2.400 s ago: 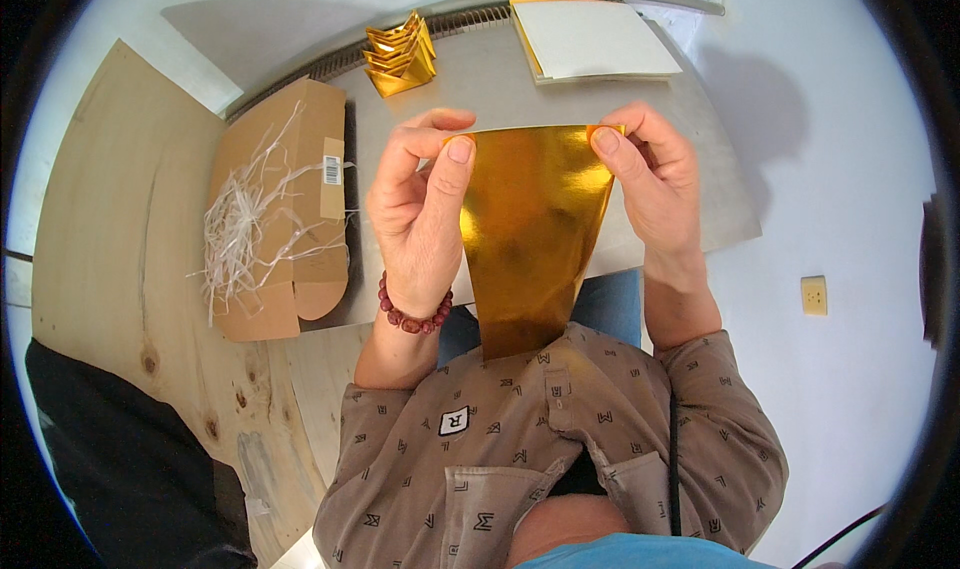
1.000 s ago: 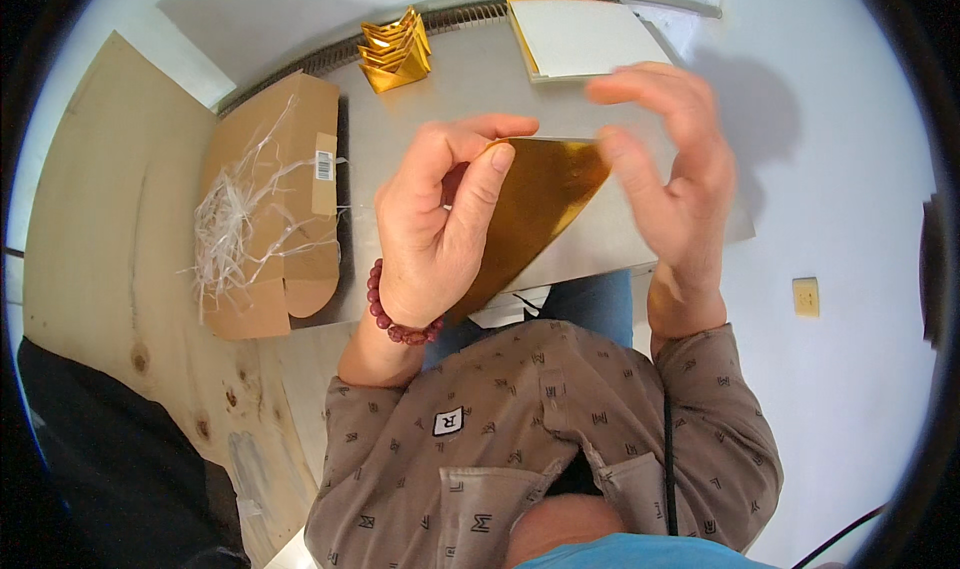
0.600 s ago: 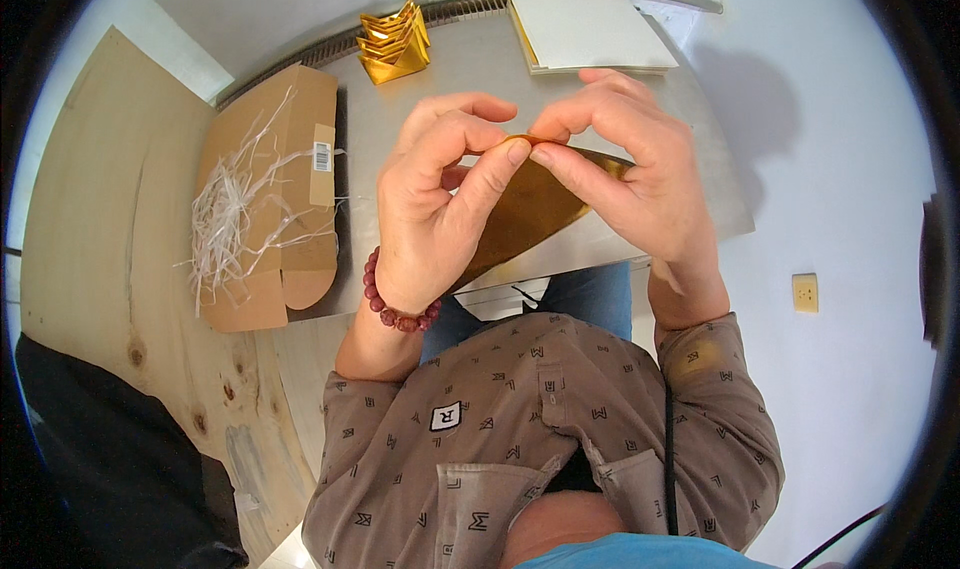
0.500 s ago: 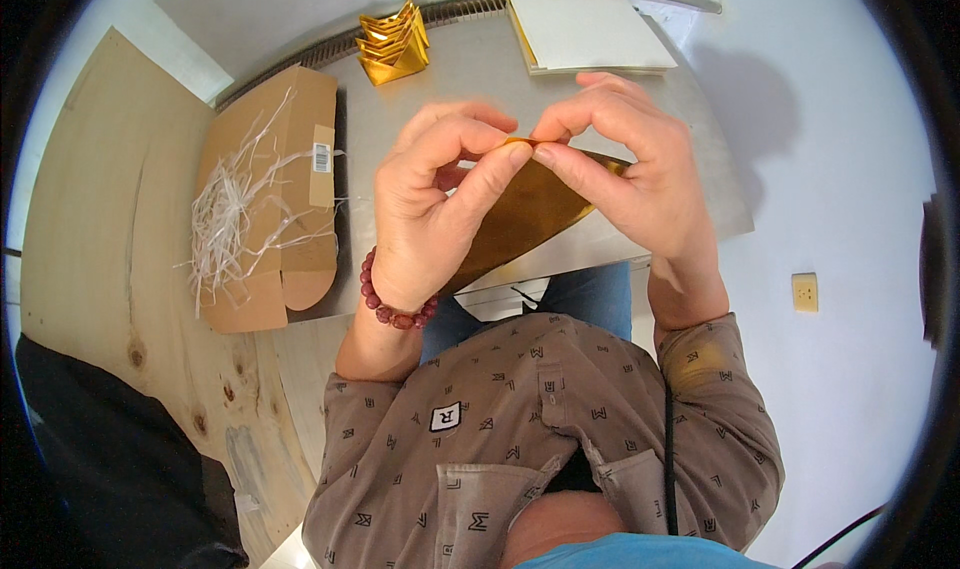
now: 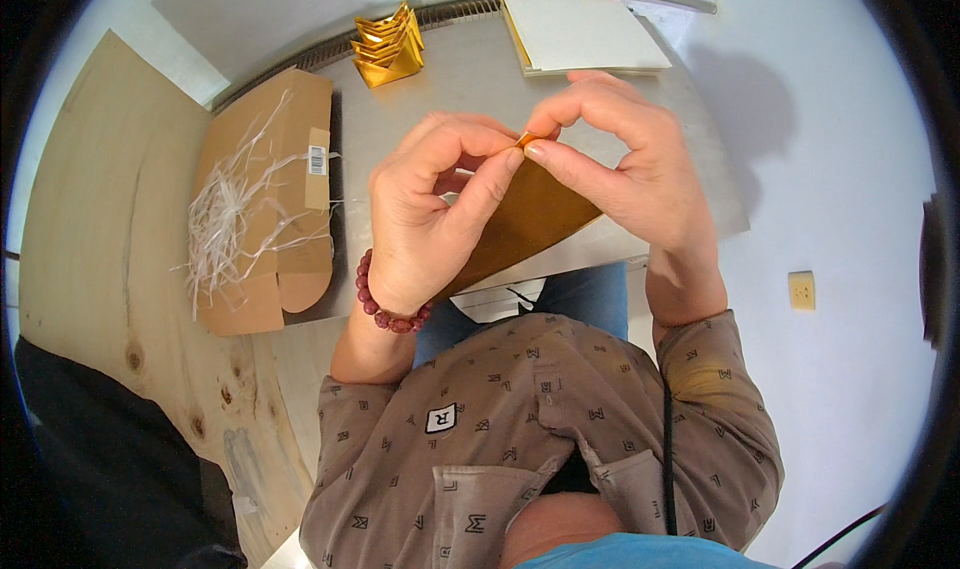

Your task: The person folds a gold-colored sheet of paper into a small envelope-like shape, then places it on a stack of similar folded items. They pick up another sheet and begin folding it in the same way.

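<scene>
Gold sheet point(image 5: 545, 209) is held above table's point(image 5: 460, 84) near edge. Its upper end is pinched by left hand point(image 5: 425, 204), thumb closed to index; by right hand point(image 5: 640, 174) too, just beside, same grip. Crease could be skewed if edges are misaligned under the tips. Sheet could be dropped if both pinches are eased, or dented if table's near edge is bumped by the hanging part.
</scene>
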`<move>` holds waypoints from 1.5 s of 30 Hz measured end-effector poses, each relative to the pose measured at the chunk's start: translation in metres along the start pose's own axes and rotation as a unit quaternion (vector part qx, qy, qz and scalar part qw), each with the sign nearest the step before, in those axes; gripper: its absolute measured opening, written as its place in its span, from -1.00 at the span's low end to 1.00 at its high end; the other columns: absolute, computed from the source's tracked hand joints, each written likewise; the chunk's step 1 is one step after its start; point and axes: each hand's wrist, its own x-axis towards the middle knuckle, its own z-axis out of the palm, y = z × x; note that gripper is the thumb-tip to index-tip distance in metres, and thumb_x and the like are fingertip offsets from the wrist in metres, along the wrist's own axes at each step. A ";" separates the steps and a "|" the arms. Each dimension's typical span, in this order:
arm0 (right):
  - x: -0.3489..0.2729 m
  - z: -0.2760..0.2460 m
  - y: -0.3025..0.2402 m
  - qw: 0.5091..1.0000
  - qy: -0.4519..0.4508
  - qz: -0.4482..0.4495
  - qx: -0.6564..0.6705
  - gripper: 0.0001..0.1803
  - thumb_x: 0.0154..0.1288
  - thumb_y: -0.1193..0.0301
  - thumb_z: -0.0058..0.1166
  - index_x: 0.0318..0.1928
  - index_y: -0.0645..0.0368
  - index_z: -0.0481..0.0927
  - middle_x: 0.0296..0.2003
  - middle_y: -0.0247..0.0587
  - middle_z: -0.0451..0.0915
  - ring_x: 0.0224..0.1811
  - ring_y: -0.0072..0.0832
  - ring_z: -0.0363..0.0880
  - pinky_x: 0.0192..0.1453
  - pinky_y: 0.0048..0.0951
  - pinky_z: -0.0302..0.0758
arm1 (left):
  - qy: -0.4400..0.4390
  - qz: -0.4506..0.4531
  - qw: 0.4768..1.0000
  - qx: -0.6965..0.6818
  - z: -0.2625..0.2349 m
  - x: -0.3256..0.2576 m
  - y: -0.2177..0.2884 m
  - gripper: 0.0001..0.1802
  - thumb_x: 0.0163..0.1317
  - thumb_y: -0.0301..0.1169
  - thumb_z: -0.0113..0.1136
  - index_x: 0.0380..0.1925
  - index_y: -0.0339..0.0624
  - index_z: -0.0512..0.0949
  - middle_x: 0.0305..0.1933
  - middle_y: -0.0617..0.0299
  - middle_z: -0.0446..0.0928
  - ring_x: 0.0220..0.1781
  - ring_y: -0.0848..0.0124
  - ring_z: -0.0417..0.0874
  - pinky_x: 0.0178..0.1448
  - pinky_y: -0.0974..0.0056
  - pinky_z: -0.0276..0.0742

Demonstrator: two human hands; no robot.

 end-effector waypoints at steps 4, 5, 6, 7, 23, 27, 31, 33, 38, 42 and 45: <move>0.001 0.001 0.002 1.000 -0.008 0.008 0.021 -0.94 0.29 0.54 0.30 -0.24 0.19 0.69 -0.34 -0.40 0.70 -0.22 -0.50 0.65 0.50 -0.04 0.35 | -0.009 -0.005 1.000 0.029 0.000 0.000 0.002 -0.92 0.38 -0.58 0.36 -0.16 -0.29 0.68 -0.04 0.23 0.65 -0.17 0.59 0.56 -0.11 0.48 0.46; 0.000 0.001 0.002 0.999 -0.009 0.015 0.028 -0.94 0.29 0.54 0.30 -0.24 0.19 0.69 -0.34 -0.40 0.70 -0.22 -0.49 0.65 0.50 -0.03 0.35 | -0.008 -0.003 0.999 0.033 0.000 0.001 0.002 -0.92 0.38 -0.58 0.36 -0.17 -0.29 0.68 -0.05 0.24 0.65 -0.17 0.60 0.56 -0.11 0.48 0.46; 0.000 0.001 0.002 1.000 -0.010 0.010 0.025 -0.95 0.30 0.55 0.30 -0.23 0.20 0.69 -0.33 -0.39 0.70 -0.21 -0.50 0.65 0.46 -0.08 0.39 | -0.002 0.003 0.999 0.040 0.001 0.001 0.001 -0.92 0.36 -0.58 0.37 -0.18 -0.28 0.69 -0.07 0.23 0.67 -0.20 0.57 0.61 -0.13 0.46 0.53; -0.001 0.001 0.002 1.000 -0.011 0.009 0.022 -0.95 0.30 0.55 0.29 -0.23 0.21 0.69 -0.31 -0.39 0.70 -0.20 -0.52 0.65 0.42 -0.12 0.42 | 0.003 0.007 0.999 0.047 0.001 0.002 0.000 -0.92 0.33 -0.58 0.38 -0.19 -0.28 0.70 -0.09 0.21 0.68 -0.23 0.54 0.66 -0.15 0.44 0.60; -0.011 0.003 0.009 0.978 0.102 0.093 0.155 -0.94 0.39 0.58 0.26 -0.17 0.19 0.68 -0.28 -0.50 0.65 -0.25 -0.78 0.57 -0.21 -0.67 0.49 | -0.021 -0.046 0.998 0.027 -0.024 -0.008 -0.008 -0.89 0.34 -0.58 0.38 -0.15 -0.28 0.72 -0.13 0.24 0.68 -0.15 0.52 0.67 -0.01 0.41 0.60; -0.013 0.003 0.011 0.976 0.120 0.075 0.165 -0.93 0.40 0.61 0.26 -0.16 0.21 0.67 -0.27 -0.52 0.63 -0.27 -0.81 0.52 -0.24 -0.71 0.43 | -0.031 -0.063 0.997 0.045 -0.029 -0.009 -0.007 -0.90 0.36 -0.57 0.37 -0.15 -0.29 0.71 -0.12 0.27 0.69 -0.10 0.52 0.66 0.06 0.40 0.56; -0.013 0.003 0.015 0.974 0.139 0.065 0.169 -0.93 0.41 0.61 0.26 -0.15 0.22 0.68 -0.27 -0.54 0.62 -0.30 -0.83 0.47 -0.27 -0.73 0.37 | -0.018 -0.050 0.997 0.058 -0.030 -0.009 -0.009 -0.90 0.32 -0.55 0.41 -0.18 -0.28 0.72 -0.19 0.26 0.70 -0.18 0.52 0.68 -0.01 0.40 0.59; -0.014 0.003 0.018 0.973 0.152 0.057 0.166 -0.92 0.41 0.62 0.26 -0.14 0.22 0.68 -0.27 -0.54 0.61 -0.30 -0.84 0.45 -0.27 -0.73 0.35 | -0.016 -0.047 0.997 0.063 -0.032 -0.009 -0.010 -0.90 0.31 -0.55 0.41 -0.19 -0.28 0.72 -0.19 0.26 0.70 -0.19 0.52 0.68 -0.01 0.40 0.59; -0.016 0.000 0.022 0.968 0.171 0.063 0.174 -0.91 0.41 0.63 0.26 -0.13 0.22 0.68 -0.27 -0.56 0.61 -0.30 -0.85 0.43 -0.24 -0.74 0.33 | -0.014 -0.041 0.996 0.074 -0.036 -0.010 -0.011 -0.90 0.30 -0.55 0.42 -0.20 -0.28 0.72 -0.19 0.25 0.70 -0.19 0.50 0.68 -0.02 0.39 0.59; -0.018 -0.003 0.026 0.965 0.191 0.069 0.168 -0.90 0.41 0.64 0.25 -0.12 0.23 0.68 -0.27 -0.55 0.61 -0.30 -0.84 0.44 -0.23 -0.73 0.35 | -0.017 -0.046 0.993 0.106 -0.044 -0.013 -0.010 -0.91 0.30 -0.55 0.42 -0.21 -0.28 0.72 -0.21 0.24 0.70 -0.19 0.49 0.69 -0.04 0.39 0.60; -0.019 -0.008 0.031 0.963 0.191 0.059 0.181 -0.90 0.42 0.65 0.23 -0.11 0.25 0.67 -0.28 -0.53 0.61 -0.28 -0.83 0.46 -0.20 -0.73 0.37 | -0.016 -0.053 0.991 0.121 -0.049 -0.015 -0.010 -0.91 0.29 -0.55 0.43 -0.22 -0.28 0.72 -0.22 0.24 0.71 -0.20 0.49 0.69 -0.06 0.39 0.60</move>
